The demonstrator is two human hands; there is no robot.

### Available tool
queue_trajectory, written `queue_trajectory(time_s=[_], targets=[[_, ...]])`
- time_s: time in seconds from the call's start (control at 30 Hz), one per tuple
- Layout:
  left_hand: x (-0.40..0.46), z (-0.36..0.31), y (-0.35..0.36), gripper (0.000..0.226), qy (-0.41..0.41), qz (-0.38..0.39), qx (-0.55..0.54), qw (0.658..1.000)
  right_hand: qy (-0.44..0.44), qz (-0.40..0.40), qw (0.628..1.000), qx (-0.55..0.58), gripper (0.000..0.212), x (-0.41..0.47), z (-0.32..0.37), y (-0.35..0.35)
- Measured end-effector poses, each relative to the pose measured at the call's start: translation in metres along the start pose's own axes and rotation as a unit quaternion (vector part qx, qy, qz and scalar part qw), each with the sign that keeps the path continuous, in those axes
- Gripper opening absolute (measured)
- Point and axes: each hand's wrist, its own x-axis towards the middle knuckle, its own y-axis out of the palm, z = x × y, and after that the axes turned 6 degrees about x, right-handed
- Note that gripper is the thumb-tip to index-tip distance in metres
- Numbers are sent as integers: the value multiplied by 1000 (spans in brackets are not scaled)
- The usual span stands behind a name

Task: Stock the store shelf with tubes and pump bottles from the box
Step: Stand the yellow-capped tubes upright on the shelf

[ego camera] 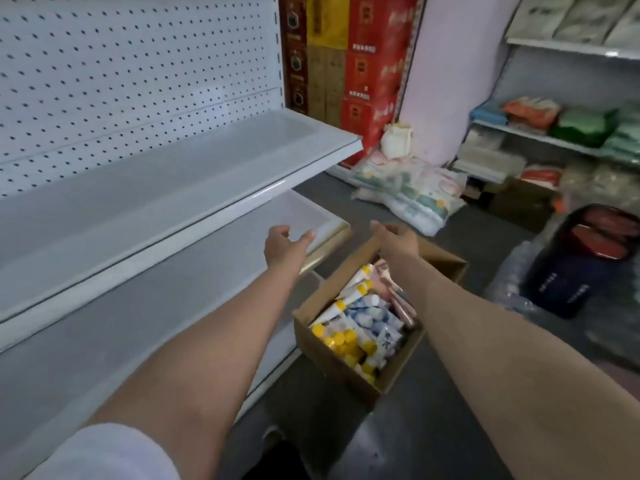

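An open cardboard box stands on the dark floor beside the white shelf unit. It holds several white and blue tubes with yellow caps and some pink packs along its right side. Both my arms reach forward above it. My left hand hovers over the front corner of the lower shelf, fingers loosely spread, holding nothing. My right hand is over the box's far end, fingers relaxed and empty. The upper shelf carries nothing.
Red and yellow cartons are stacked at the back. Soft printed bags lie on the floor beyond the box. A dark bin and wrapped bottles stand to the right, with stocked shelves behind.
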Motion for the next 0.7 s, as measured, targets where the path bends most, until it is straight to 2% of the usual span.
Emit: queue_trajectory(time_s=[0.23, 0.33, 0.43, 0.53, 0.63, 0.67, 0.7], targets=[[15, 39, 91, 69, -40, 106, 48, 992, 102, -62, 993, 13, 22, 34, -65, -50], [36, 56, 120, 65, -67, 135, 58, 987, 156, -57, 986, 17, 28, 58, -96, -47], [57, 74, 144, 49, -95, 174, 93, 976, 207, -62, 976, -13, 32, 82, -123, -38], [79, 99, 165, 53, -126, 210, 132, 961, 268, -87, 959, -28, 33, 99, -147, -29], [98, 123, 180, 39, -142, 238, 174, 945, 324, -111, 939, -39, 52, 116, -179, -23], [104, 131, 183, 39, -148, 253, 181, 939, 343, -115, 931, -41, 56, 119, -188, -21], [109, 141, 187, 52, -152, 269, 189, 932, 364, -117, 923, -44, 57, 121, -198, -19]])
